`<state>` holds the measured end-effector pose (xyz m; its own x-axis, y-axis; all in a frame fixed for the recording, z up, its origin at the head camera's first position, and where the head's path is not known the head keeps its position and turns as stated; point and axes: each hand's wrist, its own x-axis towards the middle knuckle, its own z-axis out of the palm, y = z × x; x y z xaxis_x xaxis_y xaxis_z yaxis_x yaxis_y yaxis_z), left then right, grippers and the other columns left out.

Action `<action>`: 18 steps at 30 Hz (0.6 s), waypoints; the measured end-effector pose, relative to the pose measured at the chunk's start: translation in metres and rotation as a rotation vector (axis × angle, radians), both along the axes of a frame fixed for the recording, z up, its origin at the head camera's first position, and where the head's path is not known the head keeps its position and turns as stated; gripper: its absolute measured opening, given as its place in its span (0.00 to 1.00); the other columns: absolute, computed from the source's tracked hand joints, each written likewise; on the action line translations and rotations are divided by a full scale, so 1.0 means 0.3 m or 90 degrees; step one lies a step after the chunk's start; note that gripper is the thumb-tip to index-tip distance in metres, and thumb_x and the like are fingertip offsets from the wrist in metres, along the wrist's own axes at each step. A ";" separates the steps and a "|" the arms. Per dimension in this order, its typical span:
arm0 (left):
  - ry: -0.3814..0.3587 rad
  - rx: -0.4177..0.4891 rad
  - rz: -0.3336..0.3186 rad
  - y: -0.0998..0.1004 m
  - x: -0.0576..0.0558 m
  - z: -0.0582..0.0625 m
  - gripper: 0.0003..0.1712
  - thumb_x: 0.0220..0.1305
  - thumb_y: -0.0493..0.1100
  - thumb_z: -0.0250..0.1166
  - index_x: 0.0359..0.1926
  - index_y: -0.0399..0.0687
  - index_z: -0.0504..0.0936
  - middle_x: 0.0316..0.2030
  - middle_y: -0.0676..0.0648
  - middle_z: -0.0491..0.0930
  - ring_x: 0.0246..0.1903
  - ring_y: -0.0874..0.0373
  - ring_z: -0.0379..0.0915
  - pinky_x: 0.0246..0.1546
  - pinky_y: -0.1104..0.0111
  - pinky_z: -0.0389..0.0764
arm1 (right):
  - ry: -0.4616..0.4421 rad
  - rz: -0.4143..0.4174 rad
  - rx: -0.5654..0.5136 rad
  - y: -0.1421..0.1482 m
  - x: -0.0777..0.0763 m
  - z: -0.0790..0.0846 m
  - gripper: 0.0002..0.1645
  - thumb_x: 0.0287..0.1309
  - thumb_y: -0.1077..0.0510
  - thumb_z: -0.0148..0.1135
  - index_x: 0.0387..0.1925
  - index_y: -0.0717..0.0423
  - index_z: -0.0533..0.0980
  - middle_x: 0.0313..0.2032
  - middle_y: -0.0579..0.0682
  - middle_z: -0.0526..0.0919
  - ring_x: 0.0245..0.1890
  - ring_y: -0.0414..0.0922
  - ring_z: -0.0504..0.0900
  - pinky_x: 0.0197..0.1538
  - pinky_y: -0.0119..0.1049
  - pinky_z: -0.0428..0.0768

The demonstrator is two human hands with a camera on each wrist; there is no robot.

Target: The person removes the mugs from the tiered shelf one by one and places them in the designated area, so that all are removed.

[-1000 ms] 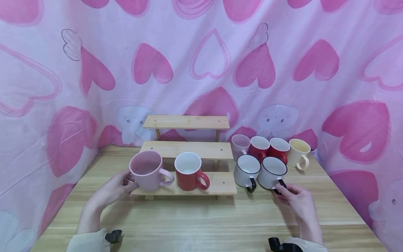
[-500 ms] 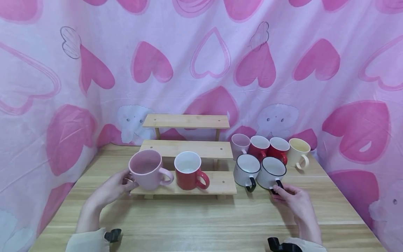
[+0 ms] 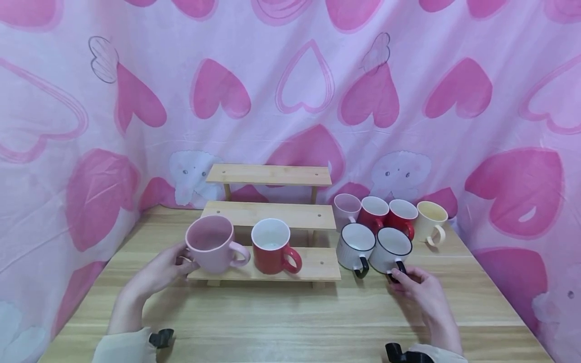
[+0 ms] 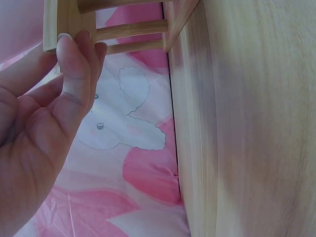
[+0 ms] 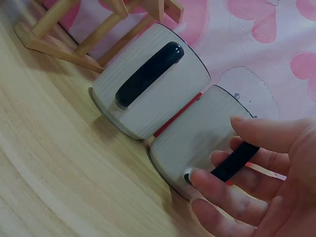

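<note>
At the left end of the lowest board of a wooden tiered rack (image 3: 310, 262), my left hand (image 3: 159, 272) has curled fingers on the board end (image 4: 74, 22), close beside a pink mug (image 3: 211, 247). Whether they also touch that mug is hidden. The pink mug and a red mug (image 3: 269, 254) stand upright on this board, handles to the right. Right of the rack, my right hand (image 3: 422, 287) holds the black handle (image 5: 232, 163) of a white, black-rimmed mug (image 3: 388, 254). This mug is upright beside a matching white mug (image 3: 354, 252).
Behind the white mugs stand a pale pink mug (image 3: 345, 209), two red mugs, one at the left (image 3: 369, 217), and a cream mug (image 3: 428, 224). The rack's middle board (image 3: 268, 216) and top board (image 3: 268, 175) rise in steps. A heart-patterned cloth (image 3: 290, 136) hangs behind the wooden table (image 3: 268, 322).
The right hand has shifted slightly left and nearer, and the white mug's handle has turned a little with it. The left hand and the mugs on the rack look unchanged.
</note>
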<state>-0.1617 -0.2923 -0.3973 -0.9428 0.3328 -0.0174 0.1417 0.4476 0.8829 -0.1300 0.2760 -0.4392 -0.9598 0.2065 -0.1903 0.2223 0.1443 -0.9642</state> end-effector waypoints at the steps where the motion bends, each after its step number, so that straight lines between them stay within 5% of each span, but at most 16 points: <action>1: 0.000 -0.001 0.001 0.000 0.000 -0.001 0.23 0.65 0.34 0.63 0.58 0.32 0.69 0.42 0.40 0.77 0.37 0.51 0.77 0.31 0.58 0.84 | -0.003 0.005 0.005 0.001 0.002 0.000 0.22 0.63 0.55 0.66 0.49 0.70 0.75 0.42 0.55 0.83 0.38 0.51 0.86 0.45 0.41 0.84; 18: -0.011 -0.004 0.015 0.001 0.004 -0.003 0.26 0.65 0.36 0.65 0.60 0.32 0.68 0.44 0.38 0.76 0.38 0.49 0.77 0.32 0.56 0.84 | -0.038 0.106 0.175 0.064 0.040 0.027 0.36 0.65 0.43 0.61 0.63 0.65 0.67 0.53 0.60 0.75 0.46 0.50 0.79 0.44 0.40 0.81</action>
<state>-0.1606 -0.2918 -0.3981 -0.9501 0.3100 -0.0352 0.1160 0.4557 0.8826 -0.1179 0.2951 -0.4312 -0.9735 0.0984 -0.2064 0.2286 0.4369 -0.8700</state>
